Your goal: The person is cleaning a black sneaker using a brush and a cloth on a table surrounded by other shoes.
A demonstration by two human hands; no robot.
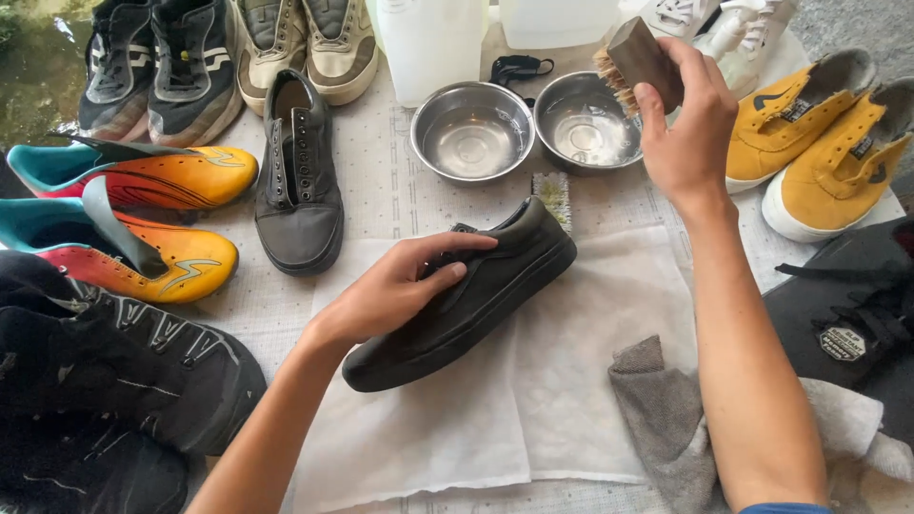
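1. There is a single view, from a camera worn on the person's head.
2. It looks steeply down and forward over a pale cloth-covered table (400, 200), close enough that both forearms enter from the near edge.
3. The near edge cuts off the arms at the elbows; the far edge crops the white plastic jugs (433, 43).
4. Left and right edges crop rows of shoes.

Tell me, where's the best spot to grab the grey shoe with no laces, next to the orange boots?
Probably by the heel collar of the grey laceless shoe, coming from the far end of the table. It lies flat, toe pointing toward the person, its mouth open at the back, so fingers could hook inside. The orange football boot crowds one side; the steel bowl sits beyond the other.
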